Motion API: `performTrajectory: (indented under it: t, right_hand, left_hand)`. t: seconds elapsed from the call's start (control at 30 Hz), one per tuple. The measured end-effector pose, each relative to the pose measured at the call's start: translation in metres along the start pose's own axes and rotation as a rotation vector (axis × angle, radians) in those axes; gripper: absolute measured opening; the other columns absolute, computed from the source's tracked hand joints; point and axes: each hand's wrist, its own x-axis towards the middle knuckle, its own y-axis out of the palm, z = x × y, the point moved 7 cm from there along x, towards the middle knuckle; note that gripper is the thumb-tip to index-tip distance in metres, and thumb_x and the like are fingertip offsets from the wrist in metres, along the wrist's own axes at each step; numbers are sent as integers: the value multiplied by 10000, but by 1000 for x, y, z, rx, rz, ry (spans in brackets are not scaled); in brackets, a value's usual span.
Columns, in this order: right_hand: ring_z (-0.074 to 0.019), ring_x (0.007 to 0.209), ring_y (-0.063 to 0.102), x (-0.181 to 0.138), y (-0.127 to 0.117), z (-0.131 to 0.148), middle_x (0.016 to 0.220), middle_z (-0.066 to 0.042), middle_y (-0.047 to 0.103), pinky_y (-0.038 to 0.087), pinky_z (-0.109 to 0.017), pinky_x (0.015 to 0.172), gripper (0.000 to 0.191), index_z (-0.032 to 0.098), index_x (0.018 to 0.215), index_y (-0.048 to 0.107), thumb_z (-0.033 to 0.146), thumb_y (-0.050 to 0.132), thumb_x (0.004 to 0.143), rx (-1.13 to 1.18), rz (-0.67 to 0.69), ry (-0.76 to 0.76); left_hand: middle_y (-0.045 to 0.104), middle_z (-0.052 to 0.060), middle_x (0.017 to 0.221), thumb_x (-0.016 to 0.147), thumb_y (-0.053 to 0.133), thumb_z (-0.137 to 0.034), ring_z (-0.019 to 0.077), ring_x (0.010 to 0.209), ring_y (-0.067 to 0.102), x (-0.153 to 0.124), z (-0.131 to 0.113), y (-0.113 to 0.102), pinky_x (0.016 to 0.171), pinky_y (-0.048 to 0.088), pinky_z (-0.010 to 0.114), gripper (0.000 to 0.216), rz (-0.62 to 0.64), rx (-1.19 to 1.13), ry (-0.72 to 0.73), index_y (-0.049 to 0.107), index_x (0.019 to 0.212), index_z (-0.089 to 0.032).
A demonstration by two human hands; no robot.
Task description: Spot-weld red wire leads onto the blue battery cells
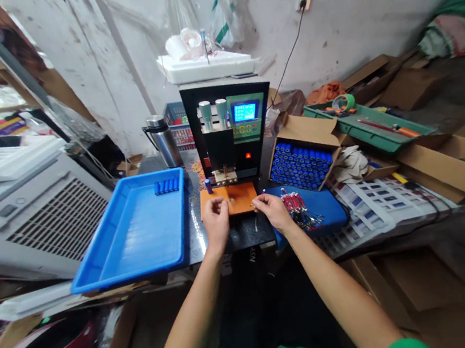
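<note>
My left hand (217,224) is closed at the left front of an orange plate (241,195); whatever its fingers hold is hidden. At the plate's right edge, my right hand (272,209) pinches a thin wire lead (257,223) whose end dangles below the fingers. A blue cylindrical battery cell (208,186) stands upright at the plate's back left corner. Behind it rises a black spot welder (220,147) with a lit screen (245,112), its electrodes over the plate. Red and black wire leads (299,205) lie on a blue pad (326,207) right of my right hand.
To the left, a blue tray (137,232) holds a row of blue cells (166,186). A cardboard box (307,127) packed with cells stands at right, beside a green tray (371,124) of tools. A steel flask (163,141) stands behind the blue tray.
</note>
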Motion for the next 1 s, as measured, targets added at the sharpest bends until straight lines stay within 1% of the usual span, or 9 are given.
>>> performTrajectory:
  t: [0.1, 0.17, 0.2, 0.27, 0.33, 0.43, 0.53, 0.63, 1.0]
  right_hand:
    - [-138, 610, 571, -1, 2, -9, 657, -11, 637, 477, -286, 660, 359, 170, 739, 665, 516, 755, 702, 71, -24, 40]
    - [-132, 601, 575, -2, 2, -11, 652, -4, 634, 482, -279, 646, 388, 166, 736, 662, 534, 772, 675, 105, -31, 64]
    - [-130, 599, 578, -2, 2, -11, 652, -2, 634, 485, -276, 641, 398, 165, 738, 662, 538, 779, 665, 117, -36, 71]
    - [-127, 599, 584, -3, -1, -10, 660, -1, 637, 488, -272, 635, 407, 162, 746, 662, 539, 787, 654, 135, -47, 79]
    - [-124, 594, 582, -3, -5, -9, 663, 0, 639, 489, -270, 629, 404, 163, 755, 661, 537, 780, 660, 150, -70, 75]
    - [-119, 589, 573, 1, -14, -6, 661, 0, 638, 488, -267, 628, 385, 164, 744, 656, 529, 761, 682, 146, -128, 48]
    - [-118, 589, 567, 9, -18, -5, 648, 4, 627, 486, -265, 625, 375, 165, 733, 649, 524, 748, 693, 142, -181, 25]
    - [-119, 585, 564, 19, -11, -4, 646, 3, 627, 479, -262, 612, 378, 166, 737, 642, 530, 738, 694, 159, -193, 13]
    - [-145, 603, 572, 60, 46, -8, 672, -24, 657, 458, -261, 590, 292, 173, 713, 643, 465, 661, 724, 134, -93, 6]
  left_hand:
    - [626, 141, 1118, 802, 621, -333, 246, 1048, 607, 26, -14, -23, 926, 489, 371, 417, -260, 282, 202, 570, 1174, -152]
    - [579, 188, 1274, 791, 639, -285, 298, 1218, 538, 44, -15, -26, 1060, 416, 424, 506, -298, 417, 237, 542, 1265, -135]
    - [581, 191, 1294, 795, 635, -271, 310, 1240, 528, 53, -13, -24, 1079, 397, 438, 511, -273, 454, 236, 544, 1278, -134]
    - [647, 161, 1222, 828, 588, -256, 298, 1154, 591, 65, -8, -16, 1029, 432, 429, 423, -166, 469, 217, 590, 1237, -151]
    - [712, 115, 1065, 857, 542, -261, 260, 973, 655, 67, -2, -6, 910, 487, 382, 306, -48, 444, 203, 654, 1126, -167]
    - [724, 70, 879, 857, 548, -305, 211, 798, 655, 56, 2, 11, 775, 500, 315, 232, 118, 367, 209, 691, 971, -163]
    - [717, 49, 844, 842, 577, -361, 184, 765, 649, 41, 5, 27, 735, 503, 285, 248, 270, 227, 198, 681, 939, -158]
    - [725, 52, 885, 840, 588, -385, 180, 780, 657, 36, 7, 31, 746, 512, 288, 272, 286, 166, 187, 673, 964, -158]
    - [747, 70, 977, 871, 588, -342, 207, 862, 688, 34, 11, 25, 805, 523, 314, 301, 245, 294, 219, 678, 1110, -182]
